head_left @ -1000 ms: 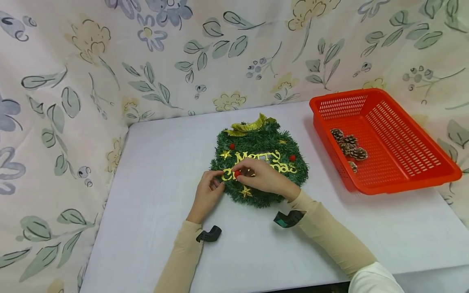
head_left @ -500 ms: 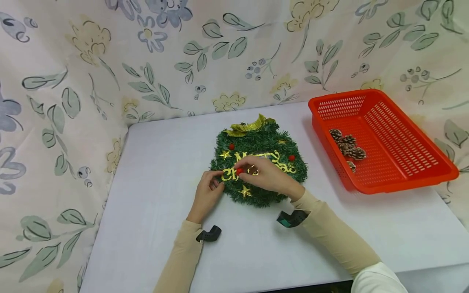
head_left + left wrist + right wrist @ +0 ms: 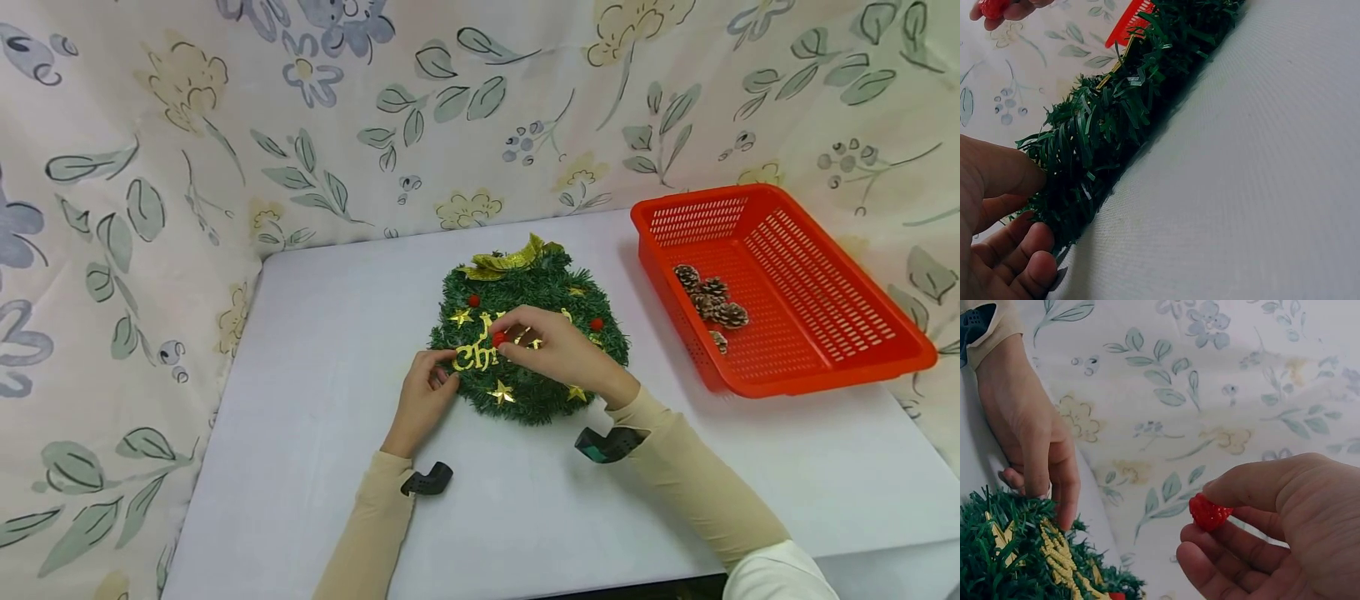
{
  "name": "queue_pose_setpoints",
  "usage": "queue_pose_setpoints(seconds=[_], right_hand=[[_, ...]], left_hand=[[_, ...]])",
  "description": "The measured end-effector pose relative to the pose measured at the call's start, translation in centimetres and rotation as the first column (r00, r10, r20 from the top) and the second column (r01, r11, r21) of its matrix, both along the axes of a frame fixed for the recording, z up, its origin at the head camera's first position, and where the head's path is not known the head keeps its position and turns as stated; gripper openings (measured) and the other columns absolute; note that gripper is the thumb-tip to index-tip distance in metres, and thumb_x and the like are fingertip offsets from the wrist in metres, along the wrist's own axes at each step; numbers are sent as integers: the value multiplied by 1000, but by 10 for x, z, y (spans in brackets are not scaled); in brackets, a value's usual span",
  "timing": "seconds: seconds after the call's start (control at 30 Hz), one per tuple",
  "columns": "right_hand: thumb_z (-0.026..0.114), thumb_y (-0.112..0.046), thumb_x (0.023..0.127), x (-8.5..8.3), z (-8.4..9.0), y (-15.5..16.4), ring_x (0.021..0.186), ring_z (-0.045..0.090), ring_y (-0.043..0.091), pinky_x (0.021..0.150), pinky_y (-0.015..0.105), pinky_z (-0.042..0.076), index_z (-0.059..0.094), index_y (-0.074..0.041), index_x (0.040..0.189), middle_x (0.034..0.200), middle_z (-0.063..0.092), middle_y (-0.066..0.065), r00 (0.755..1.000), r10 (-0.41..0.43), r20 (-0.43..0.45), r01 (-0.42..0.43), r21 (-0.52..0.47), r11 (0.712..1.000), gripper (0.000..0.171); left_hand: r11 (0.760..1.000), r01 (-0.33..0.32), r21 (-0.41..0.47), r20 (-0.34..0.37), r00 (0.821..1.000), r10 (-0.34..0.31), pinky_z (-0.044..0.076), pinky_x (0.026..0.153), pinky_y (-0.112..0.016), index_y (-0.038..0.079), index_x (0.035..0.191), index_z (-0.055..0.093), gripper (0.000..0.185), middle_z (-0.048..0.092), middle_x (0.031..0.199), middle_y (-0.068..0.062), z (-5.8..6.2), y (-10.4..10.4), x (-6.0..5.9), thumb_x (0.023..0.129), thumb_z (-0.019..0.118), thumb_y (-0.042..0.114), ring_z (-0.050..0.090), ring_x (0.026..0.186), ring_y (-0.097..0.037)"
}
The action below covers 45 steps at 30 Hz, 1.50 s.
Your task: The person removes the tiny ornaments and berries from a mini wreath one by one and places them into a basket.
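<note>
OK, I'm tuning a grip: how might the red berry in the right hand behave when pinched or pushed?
The red berry is probably light, being small beside the right hand. Its rounded shape suggests it could roll on the table. Its bumpy surface may resist slipping.

Red basket [image 3: 832,379] stands on white table [image 3: 322,375], toward far right corner. Pine cones [image 3: 712,298] lie in it, along left wall. Floral cloth [image 3: 420,150] hangs behind table's far edge.
</note>
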State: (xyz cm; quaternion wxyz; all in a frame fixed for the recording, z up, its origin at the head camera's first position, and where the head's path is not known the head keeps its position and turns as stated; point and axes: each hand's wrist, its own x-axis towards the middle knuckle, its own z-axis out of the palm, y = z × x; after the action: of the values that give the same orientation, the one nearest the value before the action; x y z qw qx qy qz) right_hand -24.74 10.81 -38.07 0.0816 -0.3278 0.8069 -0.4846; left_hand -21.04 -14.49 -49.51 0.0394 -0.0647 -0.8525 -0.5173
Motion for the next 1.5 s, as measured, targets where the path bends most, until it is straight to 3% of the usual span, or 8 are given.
queue_pose_setpoints(seconds=[0.4, 0.8, 1.3, 1.5], right_hand=[[70, -13, 97, 0, 11, 10, 101, 66, 15, 88, 35, 56, 67, -10, 125, 115, 70, 3, 998, -47, -33, 48, 28, 998, 29], [68, -14, 98, 1, 23, 26, 99, 67, 16, 83, 28, 57, 68, -13, 125, 116, 70, 4, 995, -90, -46, 92, 44, 995, 27], [68, -14, 98, 2, 33, 49, 93, 67, 17, 76, 28, 54, 66, -14, 126, 115, 69, 4, 983, -182, -5, 183, 31, 983, 28], [67, -12, 98, -1, 36, 59, 96, 66, 14, 81, 22, 54, 67, -9, 125, 116, 68, 9, 976, -216, 9, 216, 10, 976, 27]], left_hand=[[1000, 2, 3, -4, 1000, -2, 39, 65, -23, 11, 131, 63, 34, 55, 117, -10, 1, 0, 1, 98, 64, 7, 47, 75, -14], [1000, 7, 14, 1, 1000, -7, 39, 65, -23, 12, 132, 63, 34, 55, 119, -10, 2, 0, 1, 98, 64, 8, 47, 75, -15], [1000, 9, 13, -2, 1000, -9, 39, 66, -23, 9, 131, 63, 34, 55, 119, -11, 2, 1, 2, 98, 64, 6, 47, 78, -14], [1000, 9, 14, 5, 1000, -9, 39, 67, -24, 10, 132, 63, 33, 54, 118, -11, 2, 0, 2, 98, 63, 8, 47, 78, -14]])
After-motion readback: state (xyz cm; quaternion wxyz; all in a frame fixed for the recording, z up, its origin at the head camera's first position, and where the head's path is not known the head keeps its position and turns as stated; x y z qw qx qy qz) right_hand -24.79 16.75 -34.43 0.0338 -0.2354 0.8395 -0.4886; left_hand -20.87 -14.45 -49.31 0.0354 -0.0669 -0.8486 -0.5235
